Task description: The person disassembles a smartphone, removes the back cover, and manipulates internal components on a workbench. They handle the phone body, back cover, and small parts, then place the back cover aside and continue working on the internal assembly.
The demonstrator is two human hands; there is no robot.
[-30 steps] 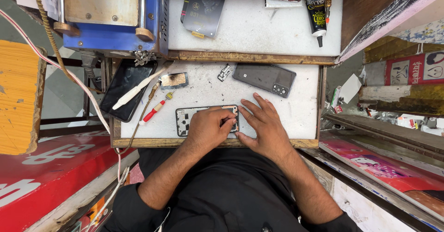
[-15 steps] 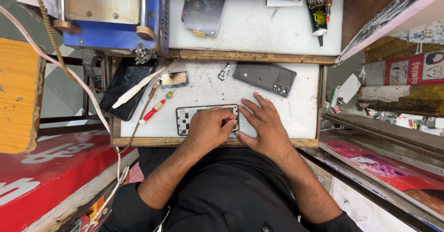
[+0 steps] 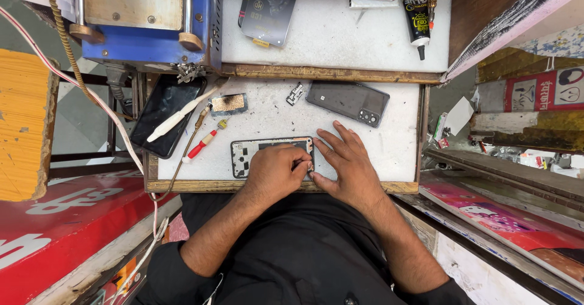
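Note:
An opened phone [image 3: 243, 157] with its back off lies flat near the front edge of the white work board [image 3: 389, 147]. My left hand [image 3: 274, 172] lies over the phone's right half. Its fingers are curled and pinched at the phone's right end, and what the fingertips pinch is hidden. My right hand [image 3: 348, 166] rests flat on the board just right of the phone. Its fingers are spread and its thumb touches the phone's end, close to my left fingertips.
A grey phone back cover [image 3: 348, 102] and a small metal part [image 3: 295, 93] lie behind my hands. To the left are a red screwdriver [image 3: 201, 147], a white pry tool [image 3: 179, 115], a black phone [image 3: 159, 128] and a small gold part [image 3: 228, 103]. A blue machine [image 3: 146, 19], a screen panel [image 3: 267, 7] and a glue tube [image 3: 417, 13] sit on the upper shelf.
Both hands stay at the phone's right end. Only the left fingertips shift slightly.

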